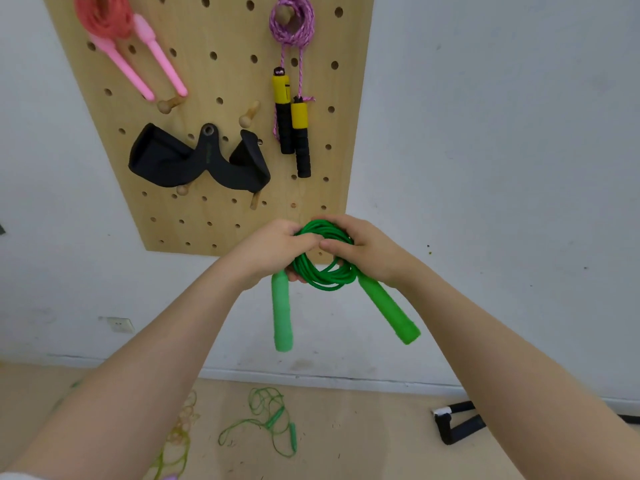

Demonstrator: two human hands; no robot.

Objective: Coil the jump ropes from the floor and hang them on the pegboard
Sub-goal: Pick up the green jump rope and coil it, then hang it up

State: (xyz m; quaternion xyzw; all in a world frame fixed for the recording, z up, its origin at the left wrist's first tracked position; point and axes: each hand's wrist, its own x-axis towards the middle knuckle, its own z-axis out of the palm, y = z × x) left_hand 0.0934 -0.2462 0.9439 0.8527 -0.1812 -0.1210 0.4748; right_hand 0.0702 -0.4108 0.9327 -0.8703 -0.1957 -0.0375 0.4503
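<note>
both hands, left (277,249) and right (360,249), grip the green rope (323,271) coil below the pegboard (221,81); loosening either could let loops spring apart.

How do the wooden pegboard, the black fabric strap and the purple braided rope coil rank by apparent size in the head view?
1. Wooden pegboard
2. Black fabric strap
3. Purple braided rope coil
All hang on one wall, so nearness hardly skews this.
</note>
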